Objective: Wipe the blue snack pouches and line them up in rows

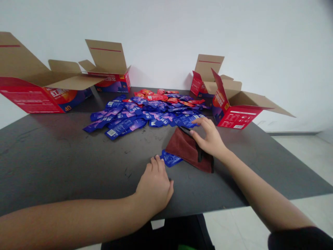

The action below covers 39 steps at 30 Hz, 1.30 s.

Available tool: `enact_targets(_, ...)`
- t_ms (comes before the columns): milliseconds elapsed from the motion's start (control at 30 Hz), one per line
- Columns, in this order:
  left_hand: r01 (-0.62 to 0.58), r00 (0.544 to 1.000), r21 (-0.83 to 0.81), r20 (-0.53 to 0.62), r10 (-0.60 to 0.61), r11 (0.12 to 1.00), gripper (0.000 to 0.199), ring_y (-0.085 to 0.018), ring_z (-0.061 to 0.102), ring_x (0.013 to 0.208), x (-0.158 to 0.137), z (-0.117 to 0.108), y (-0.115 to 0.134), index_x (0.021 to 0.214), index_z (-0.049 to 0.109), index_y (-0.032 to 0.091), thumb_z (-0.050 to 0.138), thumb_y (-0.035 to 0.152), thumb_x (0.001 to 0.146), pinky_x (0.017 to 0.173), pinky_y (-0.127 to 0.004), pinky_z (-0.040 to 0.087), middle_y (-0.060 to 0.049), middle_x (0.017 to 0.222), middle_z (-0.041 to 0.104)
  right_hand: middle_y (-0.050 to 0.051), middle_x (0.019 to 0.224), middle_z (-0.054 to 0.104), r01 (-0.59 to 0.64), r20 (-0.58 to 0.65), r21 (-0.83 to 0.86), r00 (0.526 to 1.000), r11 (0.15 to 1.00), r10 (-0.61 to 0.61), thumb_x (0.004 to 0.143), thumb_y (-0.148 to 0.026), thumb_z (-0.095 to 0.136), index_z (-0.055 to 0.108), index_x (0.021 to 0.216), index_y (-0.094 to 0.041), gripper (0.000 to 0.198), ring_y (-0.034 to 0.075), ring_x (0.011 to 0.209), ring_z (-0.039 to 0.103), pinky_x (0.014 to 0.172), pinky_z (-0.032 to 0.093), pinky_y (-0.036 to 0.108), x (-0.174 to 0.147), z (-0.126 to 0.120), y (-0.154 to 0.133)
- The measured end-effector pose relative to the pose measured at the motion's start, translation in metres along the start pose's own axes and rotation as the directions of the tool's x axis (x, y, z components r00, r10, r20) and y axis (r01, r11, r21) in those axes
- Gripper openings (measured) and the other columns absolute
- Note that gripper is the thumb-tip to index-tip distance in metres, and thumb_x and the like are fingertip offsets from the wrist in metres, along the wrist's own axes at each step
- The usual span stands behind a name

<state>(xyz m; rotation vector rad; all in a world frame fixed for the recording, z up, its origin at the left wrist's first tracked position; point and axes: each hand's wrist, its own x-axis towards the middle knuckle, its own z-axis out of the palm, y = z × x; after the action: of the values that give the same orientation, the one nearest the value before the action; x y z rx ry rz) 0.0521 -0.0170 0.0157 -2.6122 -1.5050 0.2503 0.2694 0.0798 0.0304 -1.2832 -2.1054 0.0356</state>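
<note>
My left hand [156, 184] rests low over the table, its fingers bent and the fingertips on the narrow left end of a blue pouch [171, 159]. A brown cloth [186, 149] with black edging covers the right part of that pouch. Over the cloth's upper right side is my right hand [209, 137], thumb and index finger apart, the thumb touching the black edging. Its remaining fingers are partly hidden. Beyond both hands lies a loose heap of blue-purple pouches [130, 118], with several red pouches [158, 97] on its far side.
Open red-and-blue cartons stand around the heap: a large one at left [33, 99], one behind it [114, 83], one at far right [197, 85] and a nearer right one [236, 116]. Their flaps stick out. The dark grey table [78, 166] meets a white wall [161, 41].
</note>
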Motion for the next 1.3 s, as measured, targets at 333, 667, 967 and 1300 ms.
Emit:
enact_targets(333, 0.001, 1.0, -0.04, 0.019, -0.001, 0.999, 0.062, -0.045, 0.046, 0.122, 0.0, 0.001, -0.001, 0.131, 0.044, -0.012, 0.04, 0.033, 0.088, 0.095, -0.048, 0.04, -0.037, 0.135, 0.041, 0.012, 0.128, 0.05, 0.041, 0.414, -0.017, 0.91, 0.999, -0.03, 0.072, -0.06, 0.066, 0.046, 0.134, -0.023, 0.075, 0.03, 0.114, 0.051, 0.097, 0.041, 0.044, -0.011, -0.013, -0.008)
enact_targets(667, -0.007, 1.0, 0.003, -0.016, 0.007, 1.0, 0.061, -0.043, 0.05, 0.118, 0.0, 0.002, -0.002, 0.129, 0.047, -0.01, 0.039, 0.033, 0.087, 0.092, -0.047, 0.042, -0.035, 0.133, 0.045, 0.014, 0.104, 0.06, -0.215, 0.145, -0.347, 0.949, 0.913, 0.278, 0.082, -0.036, 0.058, 0.064, 0.11, -0.018, 0.034, 0.027, 0.093, 0.061, 0.083, 0.046, 0.038, -0.007, -0.036, 0.038)
enact_targets(967, -0.011, 0.998, -0.003, -0.059, 0.011, 1.0, 0.061, -0.043, 0.051, 0.116, -0.001, 0.003, -0.002, 0.127, 0.049, -0.011, 0.043, 0.034, 0.087, 0.09, -0.047, 0.041, -0.037, 0.13, 0.047, 0.003, 0.063, 0.064, -0.492, 0.091, -0.2, 0.852, 0.847, 0.516, 0.082, -0.049, 0.055, 0.059, 0.091, -0.02, 0.031, 0.019, 0.058, 0.059, 0.055, 0.039, 0.028, -0.006, -0.043, 0.027)
enact_targets(1300, -0.033, 0.995, 0.047, -0.097, 0.038, 0.998, 0.06, -0.043, 0.053, 0.112, -0.002, 0.004, -0.002, 0.124, 0.053, -0.011, 0.041, 0.035, 0.088, 0.087, -0.046, 0.041, -0.037, 0.127, 0.05, 0.004, 0.089, 0.064, -0.289, 0.357, -0.108, 0.882, 0.951, 0.309, 0.07, -0.018, 0.057, 0.06, 0.105, -0.019, 0.036, 0.016, 0.075, 0.06, 0.065, 0.043, 0.026, -0.027, -0.028, 0.015)
